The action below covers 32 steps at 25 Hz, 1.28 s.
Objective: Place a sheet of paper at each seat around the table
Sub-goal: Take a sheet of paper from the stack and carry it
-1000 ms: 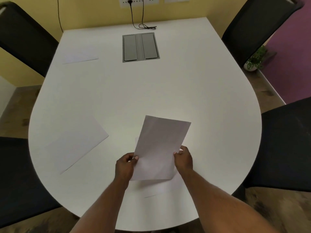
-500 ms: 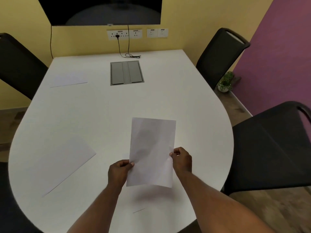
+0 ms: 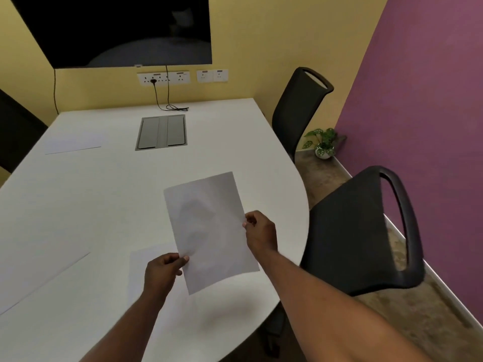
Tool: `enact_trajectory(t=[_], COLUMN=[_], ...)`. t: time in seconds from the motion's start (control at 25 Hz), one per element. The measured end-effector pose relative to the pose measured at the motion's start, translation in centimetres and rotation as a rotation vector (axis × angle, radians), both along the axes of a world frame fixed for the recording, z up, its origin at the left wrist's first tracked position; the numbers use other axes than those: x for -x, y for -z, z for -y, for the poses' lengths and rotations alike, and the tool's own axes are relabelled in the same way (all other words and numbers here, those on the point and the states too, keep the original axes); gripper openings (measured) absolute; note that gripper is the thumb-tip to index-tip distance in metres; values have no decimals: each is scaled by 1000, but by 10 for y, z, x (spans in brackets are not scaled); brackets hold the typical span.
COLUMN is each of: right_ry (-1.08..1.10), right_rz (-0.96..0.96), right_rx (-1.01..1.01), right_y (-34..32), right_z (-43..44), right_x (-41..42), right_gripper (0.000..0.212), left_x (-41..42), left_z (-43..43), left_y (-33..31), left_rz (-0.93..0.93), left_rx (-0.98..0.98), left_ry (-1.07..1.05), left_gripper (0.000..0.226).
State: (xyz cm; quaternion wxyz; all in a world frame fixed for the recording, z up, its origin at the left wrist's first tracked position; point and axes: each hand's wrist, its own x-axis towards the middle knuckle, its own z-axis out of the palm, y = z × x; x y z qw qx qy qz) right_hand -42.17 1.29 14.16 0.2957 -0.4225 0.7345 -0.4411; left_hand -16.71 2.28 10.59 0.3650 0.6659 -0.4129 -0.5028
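Observation:
I hold a white sheet of paper (image 3: 210,231) above the white table (image 3: 109,194), tilted toward the right. My left hand (image 3: 163,273) pinches its lower left edge, and my right hand (image 3: 261,232) pinches its right edge. Another sheet (image 3: 142,270) lies flat on the table under my left hand. One sheet (image 3: 39,280) lies at the near left seat and one (image 3: 73,143) at the far left seat. Two black chairs stand on the right: a near chair (image 3: 360,231) and a far chair (image 3: 298,111).
A grey cable hatch (image 3: 162,131) is set into the table's far middle. A dark screen (image 3: 117,30), wall sockets (image 3: 163,78) and a black cable (image 3: 170,107) are at the far wall. A small potted plant (image 3: 322,143) stands on the floor by the purple wall. A black chair (image 3: 15,131) is at the left.
My view has lifted and swung right, bringing the right-hand chairs and the screen into view. The held sheet has shifted right and rotated, its top now leaning left.

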Motion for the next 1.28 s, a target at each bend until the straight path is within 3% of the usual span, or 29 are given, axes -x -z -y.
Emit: enact_trajectory(t=[0.28, 0.48, 0.84, 1.28], right_ry=[-91, -87, -184, -498], right_rz=[-113, -166, -221, -205], right_rx=[118, 165, 161, 4], right_y=[-54, -76, -70, -23], right_z=[-16, -3, 63, 167], right_x=[138, 193, 254, 258], right_gripper=[19, 16, 14, 19], left_x=[148, 206, 266, 298], left_z=[-33, -28, 1, 32], left_y=[-39, -59, -31, 16], left_rz=[-22, -34, -3, 87], left_rx=[90, 136, 122, -41], left_ry=[17, 25, -63, -318], left_gripper=[3, 6, 11, 18])
